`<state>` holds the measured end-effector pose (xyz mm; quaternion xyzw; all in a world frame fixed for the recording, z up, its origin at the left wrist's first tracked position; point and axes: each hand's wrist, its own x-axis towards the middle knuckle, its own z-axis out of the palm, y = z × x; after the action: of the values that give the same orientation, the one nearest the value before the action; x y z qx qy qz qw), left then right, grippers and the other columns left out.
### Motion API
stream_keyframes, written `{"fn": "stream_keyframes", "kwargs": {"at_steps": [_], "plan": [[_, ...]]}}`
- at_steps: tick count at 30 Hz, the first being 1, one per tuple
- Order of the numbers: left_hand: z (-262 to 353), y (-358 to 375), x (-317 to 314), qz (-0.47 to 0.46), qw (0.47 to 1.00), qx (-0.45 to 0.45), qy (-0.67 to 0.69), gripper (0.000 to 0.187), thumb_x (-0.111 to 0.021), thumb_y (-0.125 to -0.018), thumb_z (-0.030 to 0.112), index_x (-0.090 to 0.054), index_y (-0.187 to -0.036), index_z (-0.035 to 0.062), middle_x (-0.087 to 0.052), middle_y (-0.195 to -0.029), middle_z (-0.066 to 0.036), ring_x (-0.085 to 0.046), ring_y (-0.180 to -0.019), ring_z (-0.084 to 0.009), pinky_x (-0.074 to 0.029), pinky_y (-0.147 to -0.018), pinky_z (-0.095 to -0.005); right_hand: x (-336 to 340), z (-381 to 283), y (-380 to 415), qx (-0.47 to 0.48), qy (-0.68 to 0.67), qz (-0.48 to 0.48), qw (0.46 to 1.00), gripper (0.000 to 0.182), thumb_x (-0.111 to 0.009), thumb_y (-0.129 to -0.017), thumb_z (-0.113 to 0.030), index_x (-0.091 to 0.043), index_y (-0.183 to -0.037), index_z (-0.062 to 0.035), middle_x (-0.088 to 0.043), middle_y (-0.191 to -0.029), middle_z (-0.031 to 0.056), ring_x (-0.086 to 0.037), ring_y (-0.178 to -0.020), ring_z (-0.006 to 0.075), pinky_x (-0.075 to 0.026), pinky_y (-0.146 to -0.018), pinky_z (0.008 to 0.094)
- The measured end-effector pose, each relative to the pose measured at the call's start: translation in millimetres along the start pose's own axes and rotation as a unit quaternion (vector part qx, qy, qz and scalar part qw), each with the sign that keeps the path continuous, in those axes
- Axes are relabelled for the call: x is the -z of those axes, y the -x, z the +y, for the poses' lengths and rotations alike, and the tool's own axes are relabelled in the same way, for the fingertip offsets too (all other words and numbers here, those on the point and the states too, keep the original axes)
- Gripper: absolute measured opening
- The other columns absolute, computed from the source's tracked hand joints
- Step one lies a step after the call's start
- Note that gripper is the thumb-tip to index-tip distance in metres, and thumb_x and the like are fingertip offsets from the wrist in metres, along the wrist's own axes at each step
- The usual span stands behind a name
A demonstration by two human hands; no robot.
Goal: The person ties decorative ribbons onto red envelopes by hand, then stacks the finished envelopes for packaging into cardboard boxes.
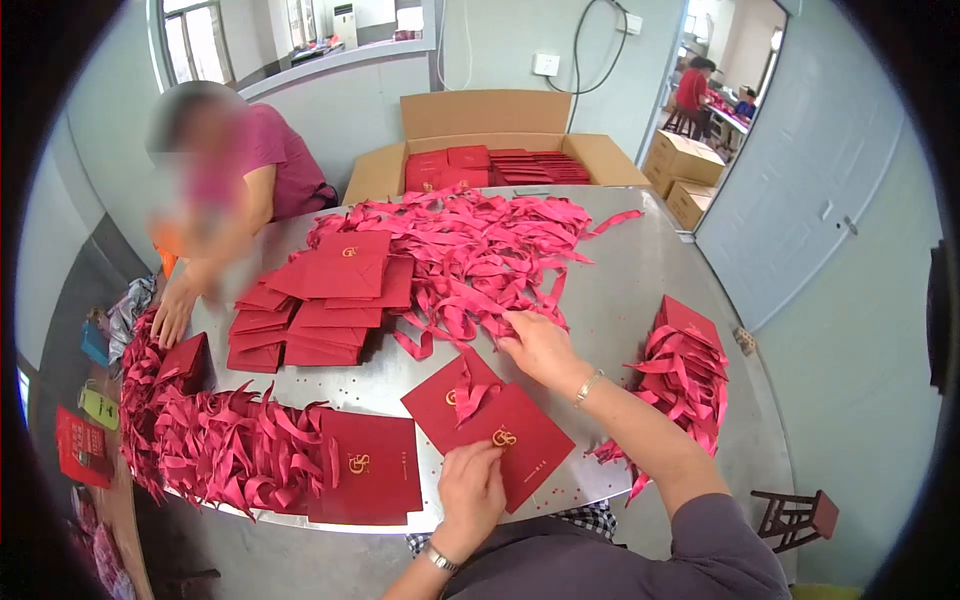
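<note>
My left hand (472, 492) is closed at the near edge of a red paper bag (535, 450) with a gold logo, its fingertips beside the logo. Partly under that bag lies a second red bag (425, 405) with a pink ribbon loop (470, 392) on it. Farther out, my right hand (543, 350) is at the near edge of a heap of loose pink ribbons (470, 240). Its fingers are pinched together on a ribbon there; the fingertips are partly hidden.
A pile of red bags (340, 300) lies left of the ribbons. Ribboned bags stand in a row (250, 450) at front left and a stack (690, 350) at right. A co-worker's hand (175, 308) touches the row's far end. Behind the metal table (640, 255) is an open carton (480, 115).
</note>
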<state>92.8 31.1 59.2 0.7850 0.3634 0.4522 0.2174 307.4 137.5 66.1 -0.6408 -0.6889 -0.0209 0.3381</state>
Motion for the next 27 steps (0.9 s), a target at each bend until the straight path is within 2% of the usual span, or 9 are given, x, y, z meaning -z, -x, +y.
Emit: {"fn": "stream_keyframes", "kwargs": {"at_steps": [1,3,7,10,13,16,18,20,27], "plan": [[-3,-9,-8,-0.006,1.000,0.000,-0.028,0.017,-0.068,-0.075,-0.003,-0.065,-0.092,0.0001,-0.065,-0.101,-0.018,-0.061,-0.095,-0.0354,-0.050,-0.083,-0.0410,-8,2,-4,0.002,-0.002,-0.003,1.000,0.021,-0.060,-0.084,-0.019,-0.064,-0.097,-0.0019,-0.065,-0.089,0.0215,-0.064,-0.088,0.0360,-0.052,-0.076,0.0464],[-14,-18,-22,-0.049,0.993,0.004,-0.108,0.027,-0.067,-0.079,0.008,-0.064,-0.104,-0.0010,-0.060,-0.113,-0.021,-0.055,-0.108,-0.0395,-0.044,-0.094,-0.0457,-19,6,-9,-0.059,0.085,-0.172,0.980,0.014,-0.057,-0.084,-0.017,-0.063,-0.089,-0.0044,-0.066,-0.080,0.0190,-0.066,-0.078,0.0363,-0.052,-0.068,0.0479],[-33,-31,-35,-0.090,0.986,0.026,-0.140,0.045,-0.068,-0.078,0.014,-0.055,-0.118,-0.0035,-0.055,-0.118,-0.021,-0.051,-0.110,-0.0391,-0.040,-0.094,-0.0481,15,-13,34,0.019,0.066,-0.097,0.993,0.015,-0.052,-0.086,-0.016,-0.062,-0.084,-0.0060,-0.064,-0.074,0.0175,-0.064,-0.069,0.0360,-0.049,-0.058,0.0508],[-45,-25,-43,-0.103,0.986,0.009,-0.134,0.050,-0.072,-0.071,0.016,-0.058,-0.115,-0.0025,-0.055,-0.117,-0.020,-0.050,-0.109,-0.0388,-0.039,-0.092,-0.0492,67,-32,78,-0.051,0.093,-0.186,0.977,0.020,-0.052,-0.090,-0.024,-0.062,-0.084,-0.0084,-0.064,-0.075,0.0167,-0.065,-0.071,0.0347,-0.049,-0.057,0.0492],[-40,-24,-42,-0.040,0.974,-0.062,-0.214,0.032,-0.071,-0.077,0.011,-0.061,-0.105,-0.0011,-0.062,-0.106,-0.014,-0.058,-0.098,-0.0303,-0.045,-0.086,-0.0411,92,-34,111,-0.078,0.086,-0.222,0.968,0.026,-0.054,-0.091,-0.030,-0.062,-0.085,-0.0067,-0.064,-0.075,0.0154,-0.065,-0.071,0.0347,-0.051,-0.057,0.0472],[-42,-23,-42,-0.070,0.986,-0.028,-0.151,0.042,-0.067,-0.079,0.013,-0.058,-0.116,-0.0050,-0.059,-0.113,-0.023,-0.054,-0.104,-0.0419,-0.044,-0.090,-0.0487,87,-25,119,-0.103,0.150,-0.297,0.937,0.028,-0.055,-0.092,-0.035,-0.063,-0.096,-0.0088,-0.066,-0.087,0.0107,-0.066,-0.076,0.0312,-0.052,-0.056,0.0446],[-42,-23,-40,-0.070,0.983,-0.040,-0.163,0.041,-0.067,-0.079,0.013,-0.059,-0.115,-0.0045,-0.059,-0.112,-0.023,-0.055,-0.103,-0.0401,-0.045,-0.089,-0.0467,83,-34,98,-0.108,0.133,-0.267,0.948,0.031,-0.057,-0.091,-0.036,-0.063,-0.100,-0.0065,-0.065,-0.097,0.0126,-0.066,-0.085,0.0307,-0.053,-0.063,0.0429],[-46,-22,-42,-0.055,0.987,-0.039,-0.146,0.041,-0.068,-0.079,0.015,-0.059,-0.115,-0.0041,-0.059,-0.113,-0.023,-0.055,-0.104,-0.0399,-0.044,-0.090,-0.0467,62,-28,78,-0.089,0.075,-0.128,0.985,0.033,-0.058,-0.090,-0.035,-0.061,-0.105,-0.0064,-0.064,-0.100,0.0153,-0.065,-0.091,0.0316,-0.054,-0.070,0.0424],[-51,-19,-43,-0.061,0.986,-0.037,-0.147,0.040,-0.069,-0.079,0.014,-0.058,-0.114,-0.0029,-0.060,-0.114,-0.021,-0.054,-0.106,-0.0404,-0.042,-0.092,-0.0487,-3,-3,48,-0.133,0.096,-0.171,0.971,0.030,-0.061,-0.087,-0.025,-0.059,-0.105,-0.0017,-0.063,-0.106,0.0204,-0.065,-0.094,0.0350,-0.054,-0.075,0.0471]]}}
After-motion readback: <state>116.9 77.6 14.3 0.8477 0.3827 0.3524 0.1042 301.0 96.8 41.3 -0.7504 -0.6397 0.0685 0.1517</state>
